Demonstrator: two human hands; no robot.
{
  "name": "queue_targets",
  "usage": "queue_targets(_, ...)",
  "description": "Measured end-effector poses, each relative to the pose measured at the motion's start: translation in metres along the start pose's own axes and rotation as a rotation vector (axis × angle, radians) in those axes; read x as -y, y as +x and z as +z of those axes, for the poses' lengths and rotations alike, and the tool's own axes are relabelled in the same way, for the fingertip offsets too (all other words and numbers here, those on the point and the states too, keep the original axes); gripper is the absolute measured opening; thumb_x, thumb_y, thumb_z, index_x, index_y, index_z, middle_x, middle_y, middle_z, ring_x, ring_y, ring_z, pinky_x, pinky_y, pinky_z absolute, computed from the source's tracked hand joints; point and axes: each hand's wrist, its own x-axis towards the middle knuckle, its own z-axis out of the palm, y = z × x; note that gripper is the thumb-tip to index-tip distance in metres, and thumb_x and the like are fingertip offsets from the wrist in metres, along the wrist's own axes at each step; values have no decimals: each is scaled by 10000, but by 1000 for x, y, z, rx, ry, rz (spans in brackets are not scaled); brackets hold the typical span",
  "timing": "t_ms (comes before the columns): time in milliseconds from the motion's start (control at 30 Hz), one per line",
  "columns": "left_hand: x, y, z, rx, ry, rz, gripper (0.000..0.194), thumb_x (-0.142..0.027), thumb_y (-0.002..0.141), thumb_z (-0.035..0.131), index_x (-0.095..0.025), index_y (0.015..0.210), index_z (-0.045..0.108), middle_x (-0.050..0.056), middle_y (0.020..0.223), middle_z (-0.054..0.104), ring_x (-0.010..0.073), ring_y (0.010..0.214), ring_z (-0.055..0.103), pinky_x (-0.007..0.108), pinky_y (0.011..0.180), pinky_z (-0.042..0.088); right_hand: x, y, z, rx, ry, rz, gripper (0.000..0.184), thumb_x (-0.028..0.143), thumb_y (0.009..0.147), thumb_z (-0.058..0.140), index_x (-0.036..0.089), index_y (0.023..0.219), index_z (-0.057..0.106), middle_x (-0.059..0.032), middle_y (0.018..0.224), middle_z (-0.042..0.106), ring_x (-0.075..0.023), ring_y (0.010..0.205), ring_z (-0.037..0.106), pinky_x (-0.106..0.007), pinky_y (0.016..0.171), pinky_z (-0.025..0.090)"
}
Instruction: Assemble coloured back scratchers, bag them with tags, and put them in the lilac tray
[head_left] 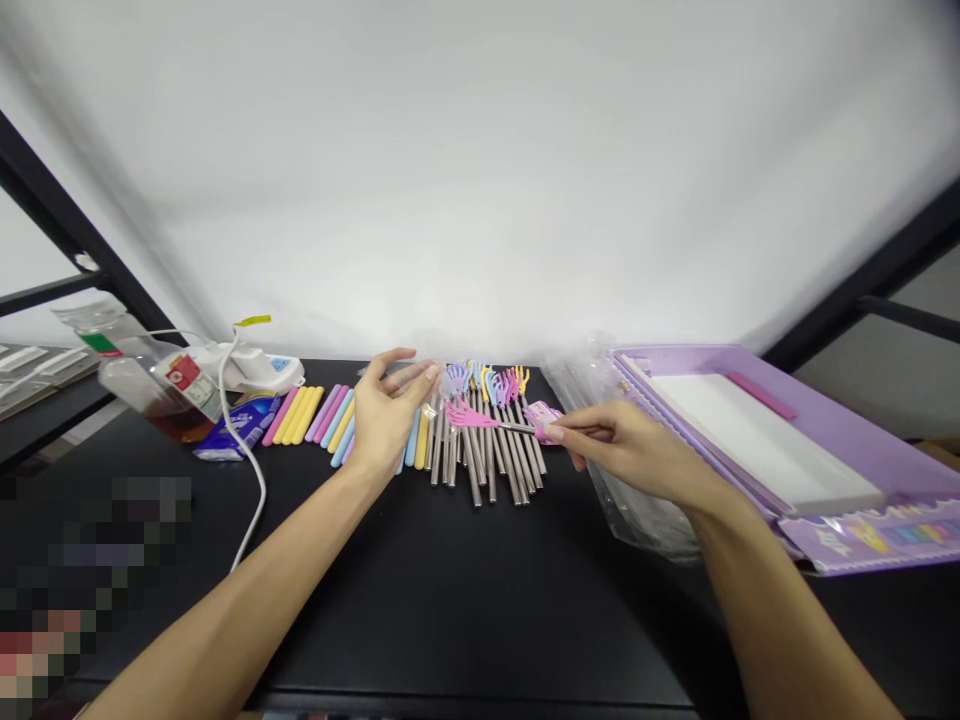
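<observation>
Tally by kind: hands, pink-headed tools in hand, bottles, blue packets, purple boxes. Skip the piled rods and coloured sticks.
Hands, left hand and right hand: 2
Held pink-headed tool: 1
Bottle: 1
Blue packet: 1
Purple box: 1
Total: 6

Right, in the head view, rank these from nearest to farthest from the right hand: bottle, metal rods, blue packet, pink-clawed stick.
From the right hand:
1. Pink-clawed stick: held in it.
2. Metal rods: mid-table.
3. Blue packet: left side.
4. Bottle: far left, beyond the packet.
</observation>
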Motion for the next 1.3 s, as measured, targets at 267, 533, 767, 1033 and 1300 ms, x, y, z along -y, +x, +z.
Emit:
queue_targets(267,4,-4,1,59,21,-36,449,-295,710,871,-170,1038,591,130,1050,761,243,1032,741,369,952,594,4,-1,0,11,8,-35,498,560,943,558,204,596,586,20,560,498,-119,541,419,-290,547,330)
queue_targets(533,-2,-5,2,7,78,-11,486,-304,689,887,-184,1054,588,99,926,771,247,959,758,392,928,604,2,-1,1,31,38,-45,480,542,938,574,211,597,634,17,543,541,-112,514,438,-287,529,364)
queue_targets(767,-1,-6,2,11,92,-7,515,-322,704,877,-198,1106,579,76,890,765,238,933,761,382,914,611,-5,2,3,-108,75,-14,355,522,897,648,225,1004,809,-57,877,780,-220,782,698,-353,718,541)
queue_targets(1033,-4,-9,5,95,205,25,453,-404,790,796,-232,1181,647,-10,712,692,178,806,731,309,762,636,-6,3,3,-271,57,-14,350,520,898,652,240,1037,807,-71,1068,786,-294,1003,725,-425,896,561)
queue_targets(1300,-2,-14,8,203,236,37,443,-365,742,843,-207,1123,682,45,973,728,193,838,739,337,833,643,-4,7,11,-150,248,15,399,541,898,641,183,1020,766,-91,910,769,-237,831,722,-384,799,572)
